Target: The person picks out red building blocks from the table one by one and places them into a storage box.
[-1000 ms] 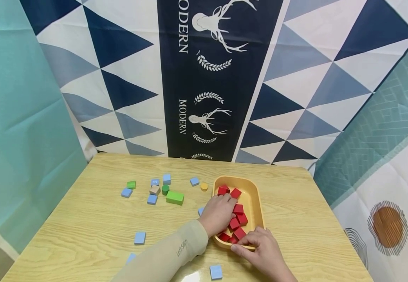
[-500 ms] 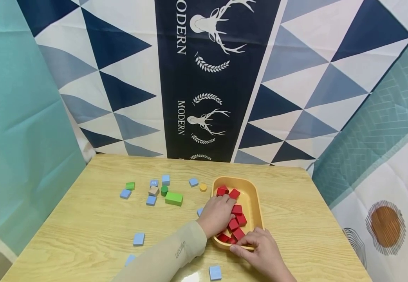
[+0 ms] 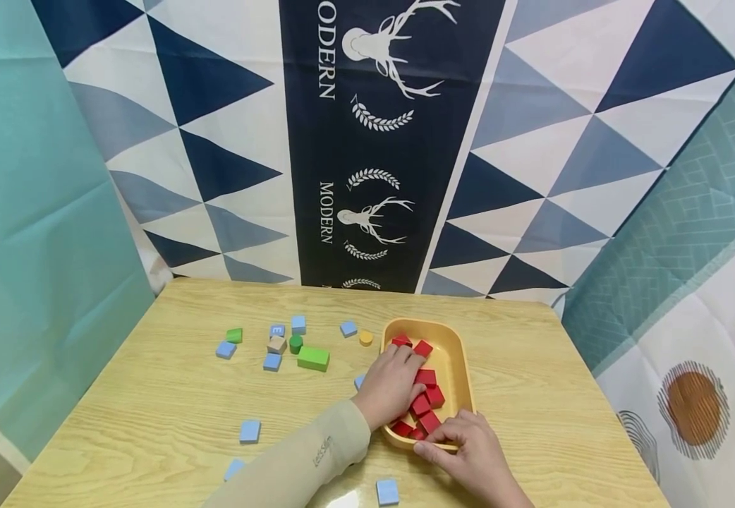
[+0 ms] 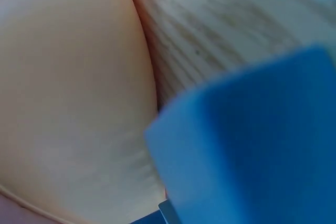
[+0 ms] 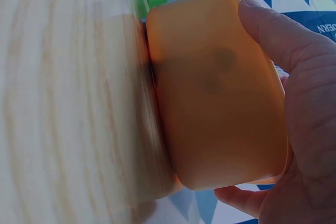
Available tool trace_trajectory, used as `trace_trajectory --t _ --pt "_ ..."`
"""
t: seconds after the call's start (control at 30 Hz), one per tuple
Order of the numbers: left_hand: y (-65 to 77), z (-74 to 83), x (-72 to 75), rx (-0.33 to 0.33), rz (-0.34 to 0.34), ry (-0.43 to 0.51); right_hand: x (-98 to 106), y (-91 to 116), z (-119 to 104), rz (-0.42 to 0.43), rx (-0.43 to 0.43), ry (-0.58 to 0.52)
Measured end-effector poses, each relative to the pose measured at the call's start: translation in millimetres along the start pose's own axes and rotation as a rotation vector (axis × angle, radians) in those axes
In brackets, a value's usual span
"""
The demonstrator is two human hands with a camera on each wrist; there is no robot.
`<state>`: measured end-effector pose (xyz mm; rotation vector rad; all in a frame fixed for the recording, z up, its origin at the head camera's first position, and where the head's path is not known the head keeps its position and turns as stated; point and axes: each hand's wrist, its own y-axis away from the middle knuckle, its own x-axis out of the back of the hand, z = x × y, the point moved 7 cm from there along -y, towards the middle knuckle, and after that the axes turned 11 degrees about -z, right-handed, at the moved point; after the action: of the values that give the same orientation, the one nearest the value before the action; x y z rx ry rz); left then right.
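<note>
A yellow-orange tray (image 3: 463,360) stands on the table with several red blocks (image 3: 429,423) in it. My right hand (image 3: 475,448) grips its near right corner, thumb and fingers at the rim; in the right wrist view, the thumb (image 5: 268,22) lies along the rim of the tray (image 5: 220,103). My left hand (image 3: 393,381) reaches over the left wall into the tray, fingers bent down among the red blocks. Its palm side is hidden, so I cannot tell whether it holds a block. A blue block (image 4: 273,145) looms beside the tray wall (image 4: 79,93) in the left wrist view.
Left of the tray lie a long green block (image 3: 313,358), a dark green cylinder (image 3: 295,343), a wooden block (image 3: 276,344) and a yellow disc (image 3: 365,338). Several blue blocks are scattered about, including one (image 3: 387,492) at the near edge. A patterned cloth (image 3: 355,141) hangs behind the table.
My left hand has moved slightly toward the far end of the tray, its fingers now covering more of the far red blocks. The right hand keeps its grip and the tray stays put.
</note>
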<state>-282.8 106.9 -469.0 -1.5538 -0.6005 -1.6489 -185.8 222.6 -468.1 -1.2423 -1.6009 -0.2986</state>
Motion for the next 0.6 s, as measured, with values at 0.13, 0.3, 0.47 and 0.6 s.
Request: trace_trajectory --t 0.13,0.3,0.47,0.6 --pt "4.6 -1.6 4.3 -0.012 0.035 0.023 -0.8 0.4 -0.1 0.003 0.008 -0.006" --pt "19.5 -6.2 23.5 -0.039 0.071 0.047 -2.1 0.7 3.3 -0.001 -0.013 -0.006" --pt "52.8 -19.3 47.3 -0.058 0.095 0.095 -3.1 0.7 5.7 -0.019 -0.041 -0.003" --pt "85.7 -38.7 60.4 -0.014 0.099 0.132 -3.3 0.3 8.1 -0.039 -0.067 0.000"
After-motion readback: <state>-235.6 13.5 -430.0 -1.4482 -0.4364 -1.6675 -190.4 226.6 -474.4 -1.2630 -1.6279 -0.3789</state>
